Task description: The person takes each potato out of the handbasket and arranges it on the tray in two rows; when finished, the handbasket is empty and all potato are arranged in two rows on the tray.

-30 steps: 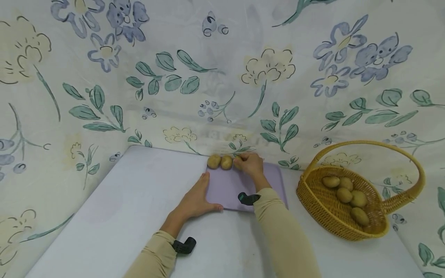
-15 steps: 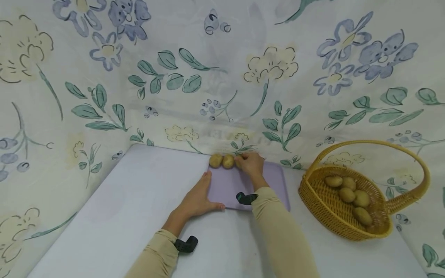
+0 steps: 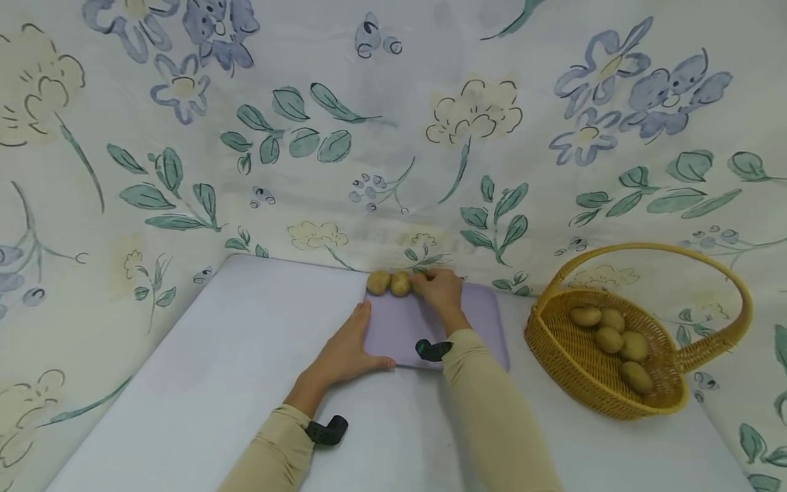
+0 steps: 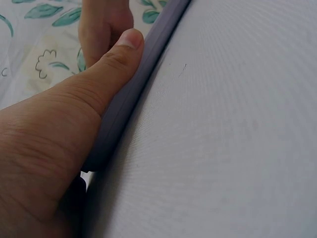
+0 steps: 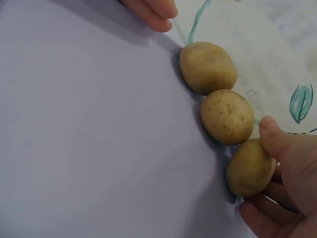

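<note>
A lilac tray [image 3: 396,331] lies on the white table, with three potatoes in a row along its far edge. The leftmost potato [image 5: 208,68] and the middle potato [image 5: 227,117] stand against each other. My right hand [image 3: 441,290] holds the third potato [image 5: 250,167] at the row's right end, thumb on one side and fingers on the other; in the head view the hand mostly hides it. At the tray's near left corner my left hand [image 3: 347,350] rests with thumb and fingers spread, the thumb along the near edge and the fingers along the left side.
To the right of the tray stands a yellow wicker basket [image 3: 574,372] with a tall handle and several potatoes [image 3: 609,339] inside. A floral cloth [image 3: 393,150] hangs close behind the tray's far edge. White table surface [image 3: 246,342] extends left of the tray.
The view shifts slightly. My right hand stays on the third potato at the row's end, moving barely to the left; the left hand keeps its place on the tray's corner.
</note>
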`<state>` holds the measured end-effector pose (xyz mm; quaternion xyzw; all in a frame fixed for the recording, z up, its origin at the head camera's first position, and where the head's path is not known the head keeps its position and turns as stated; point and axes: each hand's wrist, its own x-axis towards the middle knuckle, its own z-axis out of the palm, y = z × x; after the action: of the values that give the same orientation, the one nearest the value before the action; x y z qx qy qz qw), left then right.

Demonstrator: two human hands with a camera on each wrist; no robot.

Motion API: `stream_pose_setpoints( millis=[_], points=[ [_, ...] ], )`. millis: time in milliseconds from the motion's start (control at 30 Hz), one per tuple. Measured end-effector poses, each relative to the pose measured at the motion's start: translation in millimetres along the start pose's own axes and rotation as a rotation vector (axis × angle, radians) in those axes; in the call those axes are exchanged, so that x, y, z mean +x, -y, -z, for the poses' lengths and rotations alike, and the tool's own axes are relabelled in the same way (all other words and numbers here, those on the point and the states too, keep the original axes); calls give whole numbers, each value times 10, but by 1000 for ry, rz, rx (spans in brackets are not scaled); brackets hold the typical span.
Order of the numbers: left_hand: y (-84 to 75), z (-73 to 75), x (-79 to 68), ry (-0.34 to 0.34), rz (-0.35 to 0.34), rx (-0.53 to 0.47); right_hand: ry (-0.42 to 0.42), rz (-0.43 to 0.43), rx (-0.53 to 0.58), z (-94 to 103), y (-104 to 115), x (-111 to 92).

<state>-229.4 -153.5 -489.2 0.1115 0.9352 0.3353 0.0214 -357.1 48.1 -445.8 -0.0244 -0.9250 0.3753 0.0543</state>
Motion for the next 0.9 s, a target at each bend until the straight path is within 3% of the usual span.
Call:
stream_pose_setpoints(
  millis=[133, 467, 900],
  points=[
    [-25, -10, 56, -12, -20, 28, 9, -28, 20, 81, -53, 25],
    [-18, -21, 19, -3, -7, 16, 42, -66, 24, 145, -102, 27],
    [-19, -30, 30, 1, -4, 9, 14, 1, -23, 171, -96, -26]
  ],
)
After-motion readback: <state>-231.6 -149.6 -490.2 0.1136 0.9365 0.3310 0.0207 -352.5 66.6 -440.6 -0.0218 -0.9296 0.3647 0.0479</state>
